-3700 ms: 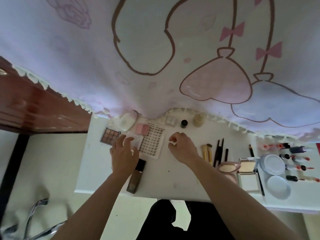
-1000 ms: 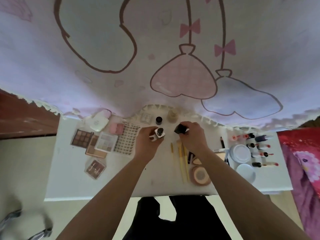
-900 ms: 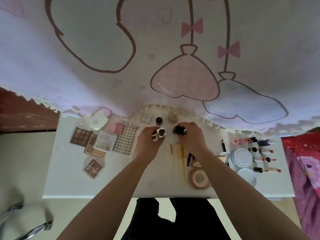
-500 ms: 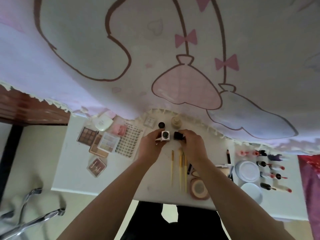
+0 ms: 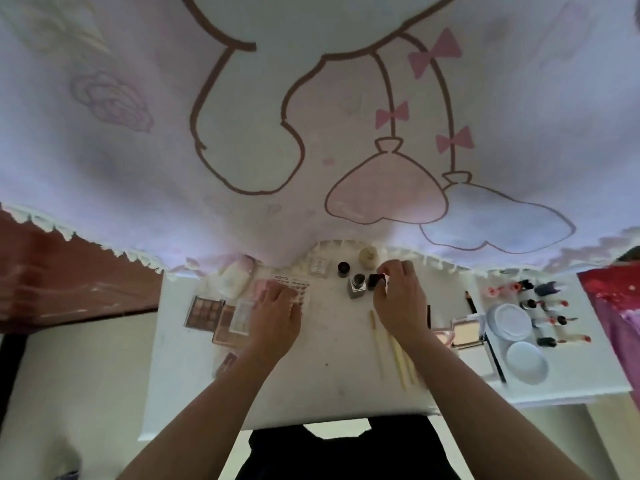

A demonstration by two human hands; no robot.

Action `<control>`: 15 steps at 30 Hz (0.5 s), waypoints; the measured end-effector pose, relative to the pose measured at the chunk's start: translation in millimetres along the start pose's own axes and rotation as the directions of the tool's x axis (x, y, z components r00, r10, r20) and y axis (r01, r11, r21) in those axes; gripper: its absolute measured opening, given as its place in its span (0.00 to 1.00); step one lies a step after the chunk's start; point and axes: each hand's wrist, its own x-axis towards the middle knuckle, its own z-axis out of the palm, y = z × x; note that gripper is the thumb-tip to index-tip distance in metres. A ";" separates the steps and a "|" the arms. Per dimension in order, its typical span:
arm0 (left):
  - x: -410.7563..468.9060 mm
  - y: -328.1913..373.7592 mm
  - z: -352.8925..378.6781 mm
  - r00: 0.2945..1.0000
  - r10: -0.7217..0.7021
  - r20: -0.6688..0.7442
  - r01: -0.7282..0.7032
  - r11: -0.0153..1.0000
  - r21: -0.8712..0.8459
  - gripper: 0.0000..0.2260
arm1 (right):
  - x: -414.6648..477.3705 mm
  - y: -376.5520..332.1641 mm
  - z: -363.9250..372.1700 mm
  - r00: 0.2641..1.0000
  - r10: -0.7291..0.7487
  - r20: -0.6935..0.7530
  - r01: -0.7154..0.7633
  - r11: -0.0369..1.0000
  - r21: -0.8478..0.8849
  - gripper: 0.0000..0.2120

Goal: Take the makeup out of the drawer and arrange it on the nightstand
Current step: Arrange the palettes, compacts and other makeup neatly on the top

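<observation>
Makeup lies spread over the white nightstand (image 5: 332,386). My right hand (image 5: 398,303) pinches a small dark square bottle (image 5: 375,280) standing near the back edge. Just left of it a clear square bottle with a dark cap (image 5: 357,285) stands free. My left hand (image 5: 275,313) rests with fingers spread on a white dotted sheet (image 5: 301,289), beside the eyeshadow palettes (image 5: 204,311). A small black jar (image 5: 343,268) and a beige bottle (image 5: 367,258) stand behind the two bottles.
Wooden-handled brushes (image 5: 394,355) lie under my right forearm. Compacts (image 5: 465,332), white round lids (image 5: 509,320) and several lipsticks (image 5: 550,320) fill the right side. A pink-and-white printed bedsheet (image 5: 311,133) hangs over the nightstand's back edge. A red blanket (image 5: 613,292) is at far right.
My left hand let go of the clear square bottle, which now stands on the nightstand, and moved left onto the dotted sheet. My right hand still holds the dark bottle.
</observation>
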 end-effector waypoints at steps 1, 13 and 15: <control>-3.1 -13.9 -4.9 1.000 0.008 0.019 -0.009 1.000 0.021 0.14 | -4.2 -12.6 3.6 0.999 0.013 -0.041 -0.013 1.000 0.009 0.08; -43.2 -142.1 -29.7 0.975 0.000 0.223 0.010 0.999 -0.046 0.22 | -67.0 -133.0 105.4 0.970 0.019 0.243 -0.016 1.000 -0.015 0.17; -48.7 -151.8 -30.8 0.971 -0.010 0.238 0.029 0.997 -0.078 0.20 | -72.0 -140.5 123.4 0.906 -0.011 0.422 0.031 0.999 -0.040 0.28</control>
